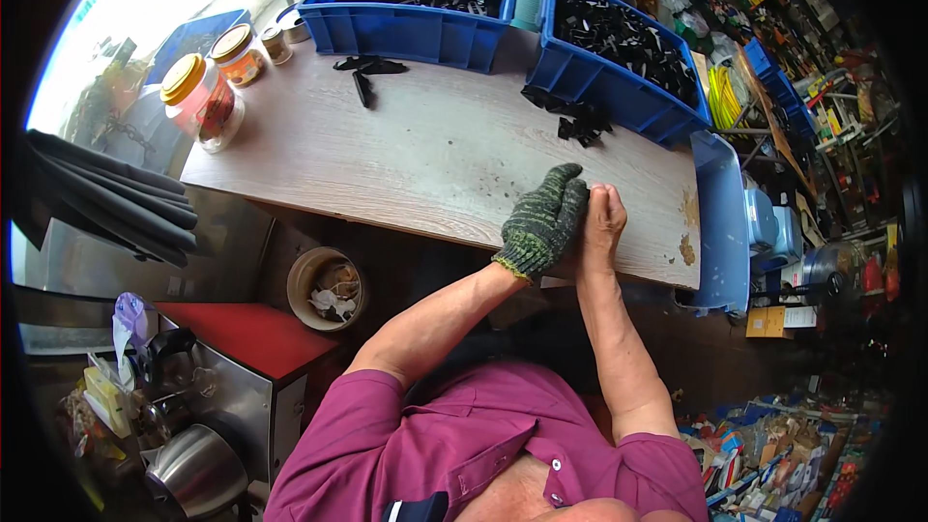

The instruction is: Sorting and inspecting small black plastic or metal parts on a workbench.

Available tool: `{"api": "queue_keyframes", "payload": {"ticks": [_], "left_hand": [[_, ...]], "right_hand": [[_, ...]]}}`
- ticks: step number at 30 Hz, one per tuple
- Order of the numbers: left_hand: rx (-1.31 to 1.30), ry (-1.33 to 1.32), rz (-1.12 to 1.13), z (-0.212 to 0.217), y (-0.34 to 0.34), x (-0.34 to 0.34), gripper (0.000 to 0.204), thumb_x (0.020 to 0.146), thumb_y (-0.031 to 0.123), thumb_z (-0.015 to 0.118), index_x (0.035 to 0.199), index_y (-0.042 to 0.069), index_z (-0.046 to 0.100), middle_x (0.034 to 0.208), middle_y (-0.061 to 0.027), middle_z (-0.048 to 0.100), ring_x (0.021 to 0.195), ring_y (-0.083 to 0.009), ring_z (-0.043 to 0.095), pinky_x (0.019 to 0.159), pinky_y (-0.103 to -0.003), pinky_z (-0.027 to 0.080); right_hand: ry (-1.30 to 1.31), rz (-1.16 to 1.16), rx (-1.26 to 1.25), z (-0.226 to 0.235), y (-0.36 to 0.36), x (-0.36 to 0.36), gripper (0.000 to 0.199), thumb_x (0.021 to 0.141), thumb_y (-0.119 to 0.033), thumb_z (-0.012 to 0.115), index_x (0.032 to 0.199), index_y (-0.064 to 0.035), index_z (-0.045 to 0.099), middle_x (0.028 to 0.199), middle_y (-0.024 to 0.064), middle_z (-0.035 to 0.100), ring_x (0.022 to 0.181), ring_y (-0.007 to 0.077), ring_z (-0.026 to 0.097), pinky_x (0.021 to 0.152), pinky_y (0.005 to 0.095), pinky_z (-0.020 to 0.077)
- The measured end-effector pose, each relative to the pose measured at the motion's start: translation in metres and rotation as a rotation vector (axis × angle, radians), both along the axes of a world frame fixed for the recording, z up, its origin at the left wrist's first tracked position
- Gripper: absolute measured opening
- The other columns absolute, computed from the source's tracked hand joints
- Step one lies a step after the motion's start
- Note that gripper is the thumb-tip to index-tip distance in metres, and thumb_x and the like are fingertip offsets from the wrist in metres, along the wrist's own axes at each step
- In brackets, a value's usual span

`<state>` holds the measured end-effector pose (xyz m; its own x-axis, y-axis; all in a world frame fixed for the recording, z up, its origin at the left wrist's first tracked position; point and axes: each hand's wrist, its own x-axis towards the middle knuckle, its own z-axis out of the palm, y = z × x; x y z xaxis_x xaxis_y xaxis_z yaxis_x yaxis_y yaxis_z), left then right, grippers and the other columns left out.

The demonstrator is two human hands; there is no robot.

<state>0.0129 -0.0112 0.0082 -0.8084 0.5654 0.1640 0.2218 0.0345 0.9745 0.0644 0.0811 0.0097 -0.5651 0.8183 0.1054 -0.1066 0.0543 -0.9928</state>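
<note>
My left hand [544,220] wears a dark green knitted glove with a yellowish cuff. It presses side on against my bare right hand [602,227], above the front edge of the wooden table [416,159]. The gloved fingers lie close together, pointing away from me, and the fingers of my right hand are bent in. Anything between the two palms is hidden. Beyond my hands lie loose black pieces [583,126], beside a blue crate [619,97] full of similar parts. A second blue crate [406,34] at the far edge holds more black parts.
Several jars stand at the table's left end, among them a jar with a yellow lid [203,106]. More black pieces [365,72] lie near the left crate. A waste bin [327,288] stands below. A blue plastic bin [720,222] flanks the right end. A metal kettle [198,472] sits lower left.
</note>
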Motion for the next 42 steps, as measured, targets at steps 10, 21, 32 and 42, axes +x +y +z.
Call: {"api": "queue_keyframes", "payload": {"ticks": [10, 21, 32, 42], "left_hand": [[-0.421, 0.840, 0.771, -0.001, -0.114, -0.164, 0.030, 0.088, 0.026, 0.069, 0.115, 0.014, 0.069, 0.106, -0.0128, 0.069, 0.103, -0.0370, 0.063, 0.096, -0.048, 0.048], [-0.720, 0.839, 0.421, -0.001, -0.127, -0.181, 0.023, 0.096, 0.027, 0.054, 0.112, 0.017, 0.068, 0.103, -0.0139, 0.069, 0.096, -0.0387, 0.063, 0.080, -0.052, 0.052], [-0.776, 0.849, 0.322, 0.004, -0.119, -0.170, 0.024, 0.092, 0.036, 0.061, 0.092, 0.015, 0.072, 0.091, -0.0146, 0.068, 0.087, -0.0381, 0.063, 0.075, -0.051, 0.051], [-0.762, 0.854, 0.251, 0.006, -0.122, -0.171, 0.023, 0.090, 0.035, 0.063, 0.093, 0.013, 0.071, 0.088, -0.0142, 0.067, 0.086, -0.0369, 0.063, 0.074, -0.050, 0.050]], "right_hand": [[-0.018, -0.079, -0.431, 0.011, 0.047, 0.014, 0.028, 0.096, -0.033, 0.055, 0.082, -0.0098, 0.048, 0.050, 0.0004, 0.028, 0.043, 0.0155, 0.040, 0.056, 0.0486, 0.0599], [-0.103, -0.394, -0.313, 0.023, 0.124, 0.020, 0.031, 0.087, -0.034, 0.072, 0.095, -0.0068, 0.059, 0.052, 0.0009, 0.038, 0.044, 0.0173, 0.047, 0.057, 0.0484, 0.0611], [-0.442, -0.066, -0.037, 0.018, 0.090, -0.046, 0.044, 0.081, -0.025, 0.082, 0.116, -0.0064, 0.061, 0.062, -0.0001, 0.049, 0.043, 0.0097, 0.047, 0.043, 0.0325, 0.0549], [-0.602, -0.177, 0.439, 0.019, 0.075, -0.069, 0.034, 0.084, -0.032, 0.076, 0.103, -0.0051, 0.071, 0.086, 0.0123, 0.070, 0.055, 0.0228, 0.063, 0.039, 0.0314, 0.0532]]}}
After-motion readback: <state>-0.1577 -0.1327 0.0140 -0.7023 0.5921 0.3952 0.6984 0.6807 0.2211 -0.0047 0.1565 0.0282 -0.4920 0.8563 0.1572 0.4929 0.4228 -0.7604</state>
